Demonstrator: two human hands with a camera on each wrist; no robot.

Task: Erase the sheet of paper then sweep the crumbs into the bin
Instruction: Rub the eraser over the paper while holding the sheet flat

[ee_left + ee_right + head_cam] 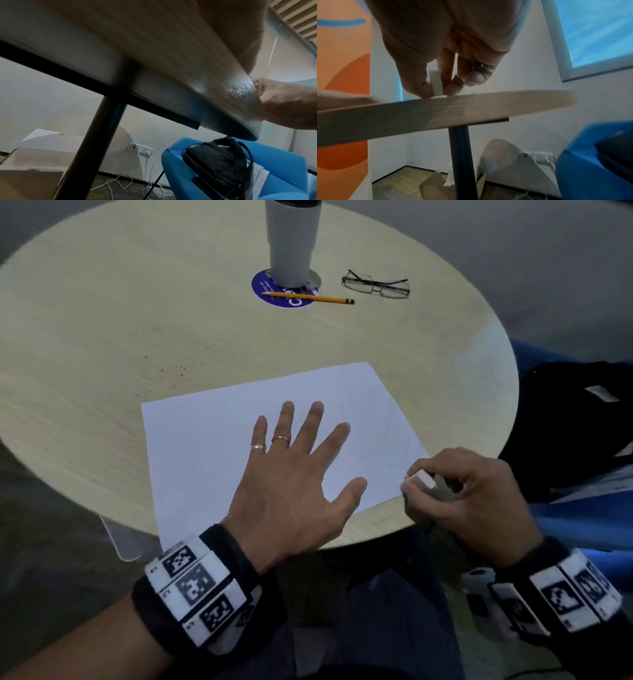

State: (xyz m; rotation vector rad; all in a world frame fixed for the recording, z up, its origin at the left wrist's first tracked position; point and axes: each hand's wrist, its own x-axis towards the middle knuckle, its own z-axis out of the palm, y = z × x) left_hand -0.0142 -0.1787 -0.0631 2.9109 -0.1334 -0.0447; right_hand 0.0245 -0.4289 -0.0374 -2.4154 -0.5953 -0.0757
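While left hand [291, 474] lies spread flat on paper [205, 446] | right hand [469, 494] pinches eraser [422, 479] at paper's near-right edge | right nearer.

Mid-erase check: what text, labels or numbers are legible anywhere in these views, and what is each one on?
Blue round sticker under the grey cup: large white letters, partly hidden by the pencil, perhaps starting "C"; too blurred to read.
Wristbands: black-and-white square code markers, no words.
Sheet of paper: faint marks only, nothing readable.
Printed sheet beside the backpack: print too small.
Eraser: no visible label.
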